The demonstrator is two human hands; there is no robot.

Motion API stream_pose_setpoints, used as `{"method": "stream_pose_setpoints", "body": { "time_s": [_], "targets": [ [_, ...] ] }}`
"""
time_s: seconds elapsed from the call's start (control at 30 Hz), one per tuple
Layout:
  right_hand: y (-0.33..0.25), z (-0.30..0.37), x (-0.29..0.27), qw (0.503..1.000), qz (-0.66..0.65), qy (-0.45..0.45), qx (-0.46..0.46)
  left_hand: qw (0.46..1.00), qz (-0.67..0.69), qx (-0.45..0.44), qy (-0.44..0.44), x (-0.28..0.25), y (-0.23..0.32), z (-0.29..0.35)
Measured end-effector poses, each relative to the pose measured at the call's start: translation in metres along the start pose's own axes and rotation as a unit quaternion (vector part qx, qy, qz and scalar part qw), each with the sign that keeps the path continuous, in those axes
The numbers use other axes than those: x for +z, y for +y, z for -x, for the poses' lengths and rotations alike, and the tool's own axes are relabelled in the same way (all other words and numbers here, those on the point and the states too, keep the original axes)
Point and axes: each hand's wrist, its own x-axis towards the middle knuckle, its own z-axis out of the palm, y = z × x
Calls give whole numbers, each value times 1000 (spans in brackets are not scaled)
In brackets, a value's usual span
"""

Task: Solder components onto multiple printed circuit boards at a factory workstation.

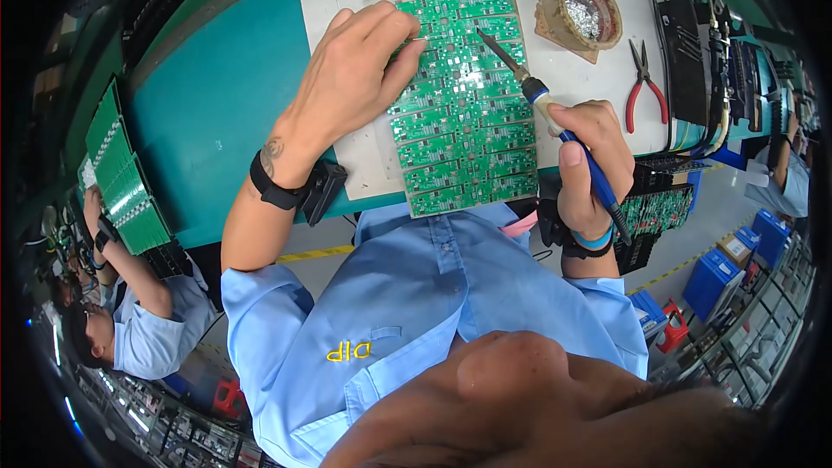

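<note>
A large green circuit board panel (472, 152), made of repeated rows of small boards, lies on the white sheet in front of me. My left hand (360, 65) rests over its upper left edge, thumb and fingers pinched together. A thin, short piece shows at those fingertips, too small to name. In my right hand (598, 156) is a soldering iron (537, 94) with a blue handle, gripped like a pen. Its dark tip points up and left over the panel's upper part, to the right of my left fingertips. Whether the tip touches the board I cannot tell.
A round pot (555, 19) holding shiny silvery material stands right of the panel. Red-handled pliers (642, 91) lie beyond it, near black equipment (689, 69) with cables. At left, a co-worker (156, 325) handles green boards (130, 182). More boards (654, 212) sit at lower right.
</note>
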Motion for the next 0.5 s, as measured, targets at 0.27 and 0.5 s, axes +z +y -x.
{"method": "stream_pose_setpoints", "body": {
  "time_s": [0.27,0.5],
  "targets": [
    [7,2,10,999,18,34,-1,996,-44,66,29,-1,-2,-3],
    [4,-2,10,999,34,18,11,994,-87,65,24,-3,1,-2]
  ]
}}
